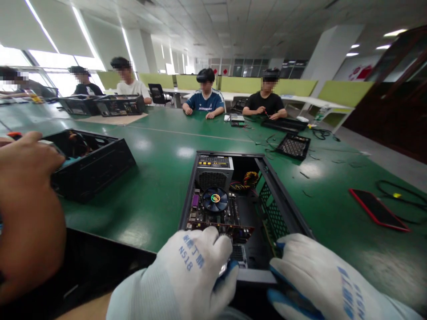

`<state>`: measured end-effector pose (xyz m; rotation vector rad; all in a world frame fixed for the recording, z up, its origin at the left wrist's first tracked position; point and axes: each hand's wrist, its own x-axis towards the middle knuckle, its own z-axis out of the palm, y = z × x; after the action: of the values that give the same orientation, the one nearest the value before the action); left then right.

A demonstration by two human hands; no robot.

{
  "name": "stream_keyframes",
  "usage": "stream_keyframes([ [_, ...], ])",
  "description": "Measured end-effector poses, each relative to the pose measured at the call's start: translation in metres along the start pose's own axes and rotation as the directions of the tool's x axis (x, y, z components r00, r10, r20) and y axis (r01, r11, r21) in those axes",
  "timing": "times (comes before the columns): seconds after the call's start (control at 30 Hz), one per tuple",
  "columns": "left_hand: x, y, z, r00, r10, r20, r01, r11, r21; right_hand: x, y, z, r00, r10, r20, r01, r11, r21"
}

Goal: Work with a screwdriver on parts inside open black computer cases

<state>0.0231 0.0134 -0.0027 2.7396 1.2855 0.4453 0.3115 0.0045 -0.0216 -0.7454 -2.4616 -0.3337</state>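
Note:
An open black computer case lies in front of me on the green table. Inside it are a power supply, a round CPU fan on the motherboard, and a card set across the board. My left hand, in a white glove with blue fingertips, is closed at the near left part of the case, just below the card. Whatever its fingertips hold is hidden, apart from a small shiny spot. Gloved likewise, my right hand grips the case's near right corner, thumb below the rim.
At left, a co-worker's bare arm reaches over another black case. A red-edged phone and a black cable lie at right. Beyond are a black metal part and several seated people with computer parts.

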Motion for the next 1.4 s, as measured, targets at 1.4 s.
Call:
stream_keyframes([
  [1.4,-0.003,0.012,-0.004,0.996,-0.089,-0.014,0.088,0.995,-0.048,0.143,0.066,0.105,0.623,-0.146,0.769,0.313,0.947,-0.074],
])
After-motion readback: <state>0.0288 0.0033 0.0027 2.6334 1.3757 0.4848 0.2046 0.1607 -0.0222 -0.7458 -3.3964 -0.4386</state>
